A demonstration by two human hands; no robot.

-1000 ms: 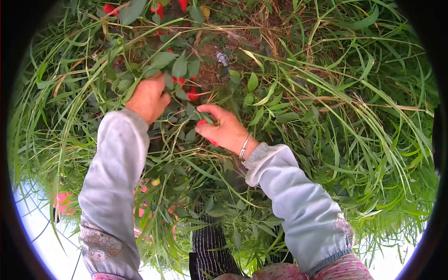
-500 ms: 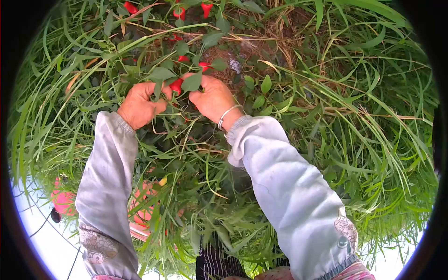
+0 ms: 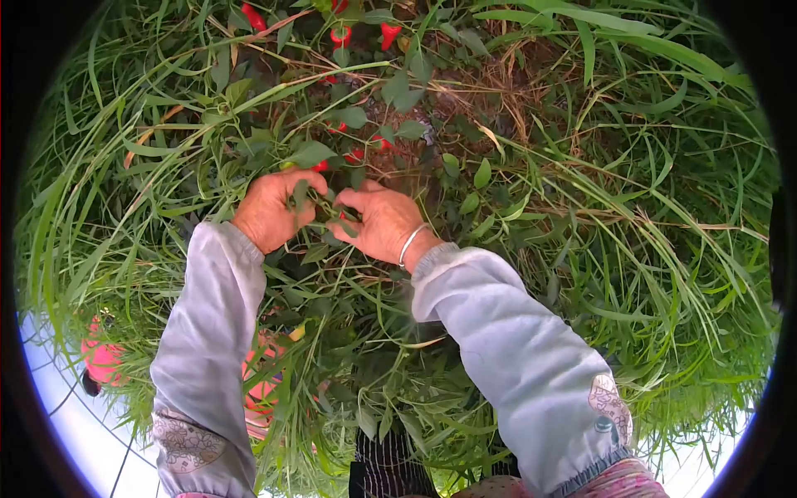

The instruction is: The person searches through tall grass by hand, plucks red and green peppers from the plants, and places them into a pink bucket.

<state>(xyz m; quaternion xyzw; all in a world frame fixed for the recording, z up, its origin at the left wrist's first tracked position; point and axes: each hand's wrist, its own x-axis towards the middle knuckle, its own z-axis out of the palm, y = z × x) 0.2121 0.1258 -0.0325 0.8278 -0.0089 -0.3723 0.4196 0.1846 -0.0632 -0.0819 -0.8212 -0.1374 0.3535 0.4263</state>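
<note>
Both my hands are in among the leaves of a pepper plant [image 3: 311, 154]. My left hand [image 3: 276, 207] is closed on a leafy stem of it. Close beside it on the right is my right hand [image 3: 380, 222], thumb and fingers pinched together. A bit of red shows between those fingers, apparently a pepper mostly hidden by them, with a green leaf alongside. Just above my left fingertips hangs a red pepper [image 3: 321, 166], partly covered by a leaf. More red peppers [image 3: 355, 156] hang a little higher.
Several red peppers, one of them a hanging pepper [image 3: 340, 36], grow toward the top. Long grass [image 3: 614, 183] surrounds the plant, with dry stalks [image 3: 515, 100] over bare soil. At the lower left, a person in pink [image 3: 103, 362] shows beyond the grass.
My hands have come lower in view relative to the peppers and closer together. The right hand has drawn down from the upper peppers, and the plants have shifted slightly right and down.
</note>
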